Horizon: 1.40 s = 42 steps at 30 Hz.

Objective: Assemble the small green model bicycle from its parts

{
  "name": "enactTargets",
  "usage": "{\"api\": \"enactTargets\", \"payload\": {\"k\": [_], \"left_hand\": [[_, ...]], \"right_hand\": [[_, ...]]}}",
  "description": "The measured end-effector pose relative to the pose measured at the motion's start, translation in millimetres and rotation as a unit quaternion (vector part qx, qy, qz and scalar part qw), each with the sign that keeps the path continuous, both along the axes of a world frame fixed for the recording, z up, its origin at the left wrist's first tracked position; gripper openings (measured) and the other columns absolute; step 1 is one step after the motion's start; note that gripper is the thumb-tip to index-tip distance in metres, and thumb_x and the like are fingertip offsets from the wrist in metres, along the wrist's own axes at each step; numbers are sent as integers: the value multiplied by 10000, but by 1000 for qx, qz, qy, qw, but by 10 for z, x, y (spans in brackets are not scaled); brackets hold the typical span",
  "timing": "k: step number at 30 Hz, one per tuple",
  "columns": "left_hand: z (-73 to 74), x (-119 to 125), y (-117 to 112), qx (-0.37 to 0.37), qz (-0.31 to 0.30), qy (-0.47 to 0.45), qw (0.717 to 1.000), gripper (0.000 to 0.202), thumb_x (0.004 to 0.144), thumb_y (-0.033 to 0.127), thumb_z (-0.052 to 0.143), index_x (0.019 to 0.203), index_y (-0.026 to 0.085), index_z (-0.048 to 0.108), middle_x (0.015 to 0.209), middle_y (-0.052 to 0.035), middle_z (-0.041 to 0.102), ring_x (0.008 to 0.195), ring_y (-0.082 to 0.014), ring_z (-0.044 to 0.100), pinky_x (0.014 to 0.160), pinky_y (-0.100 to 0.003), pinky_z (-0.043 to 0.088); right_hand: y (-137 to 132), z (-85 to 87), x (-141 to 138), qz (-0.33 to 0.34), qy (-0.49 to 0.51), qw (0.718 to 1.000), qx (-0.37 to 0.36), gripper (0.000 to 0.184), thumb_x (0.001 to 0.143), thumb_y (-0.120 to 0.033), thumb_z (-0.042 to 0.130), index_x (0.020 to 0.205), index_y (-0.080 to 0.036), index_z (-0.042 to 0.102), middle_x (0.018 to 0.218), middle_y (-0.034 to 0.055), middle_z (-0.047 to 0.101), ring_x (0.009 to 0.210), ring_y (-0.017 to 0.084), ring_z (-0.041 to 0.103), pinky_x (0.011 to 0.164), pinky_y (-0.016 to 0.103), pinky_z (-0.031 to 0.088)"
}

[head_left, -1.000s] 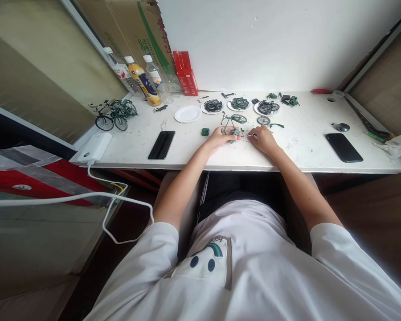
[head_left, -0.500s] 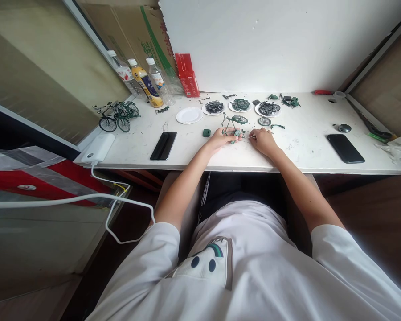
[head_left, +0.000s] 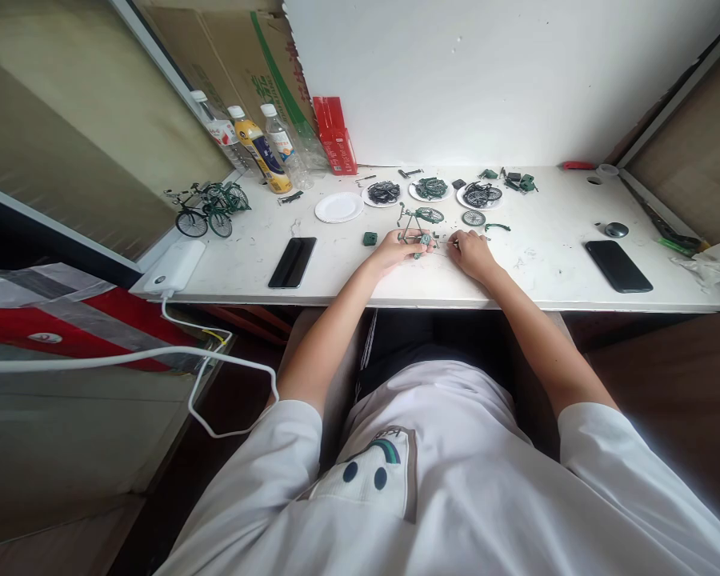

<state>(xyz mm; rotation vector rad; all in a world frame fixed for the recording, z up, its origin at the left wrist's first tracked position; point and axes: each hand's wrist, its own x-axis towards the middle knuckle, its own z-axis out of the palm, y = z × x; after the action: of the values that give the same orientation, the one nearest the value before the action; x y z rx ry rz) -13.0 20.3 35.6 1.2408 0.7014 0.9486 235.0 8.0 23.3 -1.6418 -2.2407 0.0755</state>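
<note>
My left hand (head_left: 394, 248) is closed around a small dark green model bicycle (head_left: 413, 223), partly built. One spoked wheel (head_left: 429, 214) stands out past my fingers on the far side, and my fingers cover part of the frame. Just to the right, my right hand (head_left: 471, 250) pinches a thin rod-like tool (head_left: 447, 243), which looks like a slim screwdriver. Its shaft points left at the bicycle; whether it touches cannot be made out. Beyond my right hand lie a loose wheel (head_left: 474, 218) and a curved green part (head_left: 498, 227). A green block (head_left: 370, 238) sits left of my left hand.
Paper plates with dark parts (head_left: 385, 192), green parts (head_left: 432, 188) and wheels (head_left: 483, 194) stand behind, beside a bare plate (head_left: 339, 207). Phones (head_left: 293, 262) (head_left: 619, 266) lie at both sides. Finished model bicycles (head_left: 207, 210), bottles (head_left: 261, 152) and a red box (head_left: 334, 138) are at left.
Both hands keep nearly the same place and grip. The whole view has shifted very slightly; nothing has been picked up or let go.
</note>
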Motion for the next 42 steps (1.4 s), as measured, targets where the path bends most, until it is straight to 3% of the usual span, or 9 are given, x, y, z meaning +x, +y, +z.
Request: {"api": "enactTargets", "payload": {"k": [10, 16, 23, 27, 42], "left_hand": [[-30, 3, 16, 6, 3, -8, 1000, 493, 682, 279, 1007, 1105, 137, 796, 1055, -132, 835, 935, -202, 785, 870, -326, 570], [-7, 94, -69, 6, 26, -57, 998, 504, 690, 257, 994, 1132, 144, 777, 1072, -118, 827, 939, -198, 782, 863, -327, 552], [-60, 311, -179, -34, 54, -83, 994, 571, 644, 221, 1004, 1165, 141, 785, 1004, -88, 830, 923, -181, 777, 869, -308, 529], [-101, 352, -178, -25, 56, -88, 994, 532, 631, 216, 1009, 1120, 145, 813, 1018, -76, 829, 902, -158, 751, 856, -293, 530], [-89, 342, -187, -18, 51, -72, 996, 533, 630, 176, 975, 1139, 152, 818, 1043, -87, 831, 920, -163, 740, 882, -306, 536]], "right_hand": [[33, -30, 29, 43, 58, 997, 40, 292, 1118, -364, 438, 1230, -175, 630, 1235, 219, 736, 1134, 381, 609, 996, 502, 490], [-57, 103, 6, 78, 119, 986, 91, 321, 1124, -410, 407, 1213, -212, 643, 1106, 163, 716, 1092, 348, 577, 1000, 489, 478], [-189, 183, -153, 98, 136, 976, 137, 245, 1092, -274, 407, 1131, -226, 644, 1052, 149, 705, 1053, 350, 553, 973, 491, 466], [-199, 137, -216, 116, 128, 978, 119, 234, 1024, -168, 447, 1107, -237, 655, 1022, 133, 721, 1015, 348, 552, 967, 486, 465], [-222, 137, -223, 106, 144, 979, 98, 186, 1044, -200, 461, 1132, -242, 620, 1106, 142, 742, 1082, 356, 559, 953, 472, 487]]}}
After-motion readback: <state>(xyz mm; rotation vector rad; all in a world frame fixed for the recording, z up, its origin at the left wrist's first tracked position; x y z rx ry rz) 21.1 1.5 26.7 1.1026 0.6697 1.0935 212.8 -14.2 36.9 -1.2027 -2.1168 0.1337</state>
